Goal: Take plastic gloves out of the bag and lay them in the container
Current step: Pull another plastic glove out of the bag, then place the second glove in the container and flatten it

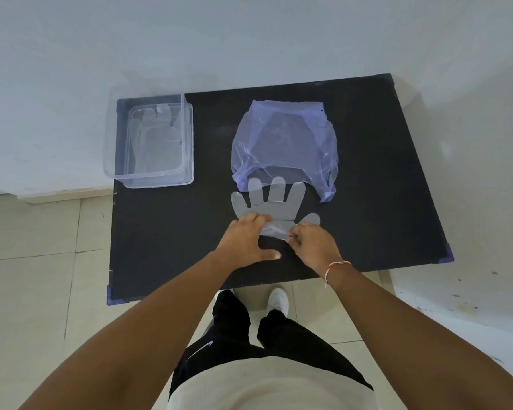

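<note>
A clear plastic glove (274, 202) lies flat on the black table (367, 202), fingers pointing away from me, just in front of the bluish plastic bag (285, 143). My left hand (246, 241) presses on the glove's cuff at its left side with fingers spread. My right hand (314, 247) pinches the cuff's right edge between thumb and fingers. At the table's far left corner stands a clear plastic container (187, 149) with several flat gloves (154, 140) lying inside. The bag's opening faces me, and its contents are hard to make out.
White walls border the table at the back and right. The container overhangs the table's left edge slightly. Tiled floor, my dark trousers and a white shoe (277, 300) show below the near table edge. A red-and-white thread band (335, 269) circles my right wrist.
</note>
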